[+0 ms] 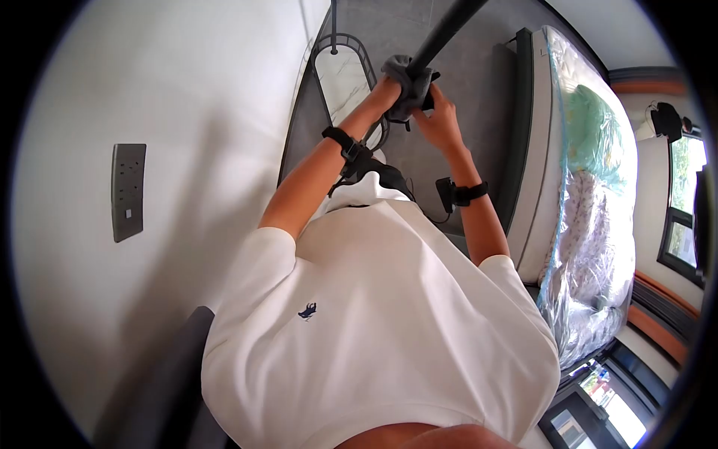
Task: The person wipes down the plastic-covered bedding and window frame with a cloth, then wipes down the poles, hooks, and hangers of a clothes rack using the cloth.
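Note:
A dark grey cloth (404, 88) is bunched around a slanting black pole (451, 31). My left hand (389, 86) is at the cloth, closed around it and the pole, with its fingers mostly hidden in the folds. From the other side, my right hand (440, 120) grips the cloth's edge, thumb and fingers bent toward each other. Below the cloth, the pole runs down toward a black-railed rack with a white marble-look shelf (340, 82). Black straps with small devices circle both my forearms.
A bed with a plastic-covered mattress (544, 150) stands to the right, bedding and a green pillow (594, 127) under the plastic. On the left, a white wall carries a grey socket panel (129, 193). Grey floor (464, 82) lies between rack and bed; windows are at far right.

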Demonstrator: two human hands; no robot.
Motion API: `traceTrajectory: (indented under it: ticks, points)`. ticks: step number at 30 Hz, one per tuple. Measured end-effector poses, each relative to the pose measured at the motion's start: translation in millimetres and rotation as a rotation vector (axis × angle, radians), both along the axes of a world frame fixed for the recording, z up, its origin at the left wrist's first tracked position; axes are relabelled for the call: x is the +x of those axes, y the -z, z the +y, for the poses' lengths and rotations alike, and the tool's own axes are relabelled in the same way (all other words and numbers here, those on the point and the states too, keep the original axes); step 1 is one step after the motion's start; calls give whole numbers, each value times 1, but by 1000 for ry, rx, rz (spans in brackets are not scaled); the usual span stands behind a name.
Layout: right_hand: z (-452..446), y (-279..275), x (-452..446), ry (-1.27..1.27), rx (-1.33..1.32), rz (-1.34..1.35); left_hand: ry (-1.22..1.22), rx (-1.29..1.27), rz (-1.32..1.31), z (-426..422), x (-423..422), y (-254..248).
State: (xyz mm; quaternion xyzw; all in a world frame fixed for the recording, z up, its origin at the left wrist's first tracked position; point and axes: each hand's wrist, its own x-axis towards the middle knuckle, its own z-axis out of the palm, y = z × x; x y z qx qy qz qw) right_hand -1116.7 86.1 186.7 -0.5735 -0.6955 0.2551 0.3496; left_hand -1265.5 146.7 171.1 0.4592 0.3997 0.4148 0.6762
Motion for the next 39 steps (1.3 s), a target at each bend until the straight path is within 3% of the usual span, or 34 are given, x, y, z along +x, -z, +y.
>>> traceTrajectory:
  ticks: [1, 4, 6, 7, 10, 12, 13, 14, 15, 17, 20, 24, 27, 30, 32, 33, 35, 39]
  points:
    - [1, -14, 0, 41, 67, 11, 108, -88, -49, 4, -3, -7]
    - [14, -58, 5, 125, 332, 286, 74, 314, -276, 12, 11, -53]
    - [23, -106, -10, 136, 651, 282, -6, 455, -346, 8, 8, -80]
    - [24, -129, -15, 151, 735, 151, -13, 500, -294, -8, -1, -101]
    - [35, -148, -17, 57, 423, 385, -14, 633, -309, -20, -14, -99]
    - [47, -140, -35, -170, 391, 485, 7, 745, -360, -17, -16, -85]
    - [48, -135, -44, -204, 355, 550, 17, 658, -381, -16, -14, -75]
    - [51, -128, -45, -84, 289, 469, 33, 565, -408, -18, -10, -63]
    - [57, -115, -42, -101, 278, 449, 10, 563, -425, -19, -10, -53]
    - [72, -76, -39, -56, 178, 670, 8, 540, -383, -18, -17, -34]
    - [82, -41, -39, -131, 121, 586, 30, 504, -245, -13, -28, -5]
    - [85, -49, -53, -122, 103, 526, 73, 449, 9, 1, -35, 33]
    - [89, -36, -65, -71, 0, 698, 17, 424, 87, 10, -29, 76]
    - [87, -23, -57, -172, -96, 620, -56, 432, 79, 3, -26, 104]
    - [92, -9, -56, -193, -79, 479, -58, 112, 300, -21, -44, 94]
    - [93, -2, -56, -202, -76, 489, -66, 115, 311, -30, -55, 86]
    - [88, 8, -59, -239, -41, 345, 8, 12, 436, -45, -71, 74]
    - [73, 11, -58, -179, -123, 165, 162, 26, 699, -38, -74, 114]
